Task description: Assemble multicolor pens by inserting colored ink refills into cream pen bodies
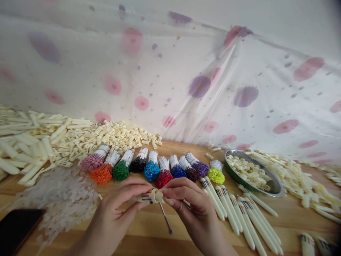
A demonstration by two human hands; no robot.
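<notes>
My left hand (122, 204) is closed around a cream multicolour pen piece (146, 197) with coloured sliders showing in its slots. My right hand (190, 206) pinches a small cream end part (159, 196) against the tip of that piece. Its fingers hide most of the end part. Below the hands is a thin refill with a purple end (166, 220); I cannot tell whether it lies on the table or is held. Just behind the hands stand bundles of refills, among them a red bundle (164, 174) and a light blue bundle (151, 167).
Finished-looking multicolour pens (247, 220) lie at the right. Behind them a metal bowl (278, 192) holds small cream rings. Cream barrels (23, 149) and slotted parts (119, 133) are heaped at the left. Clear plastic pieces (69, 199) and a black phone (20, 227) lie nearer.
</notes>
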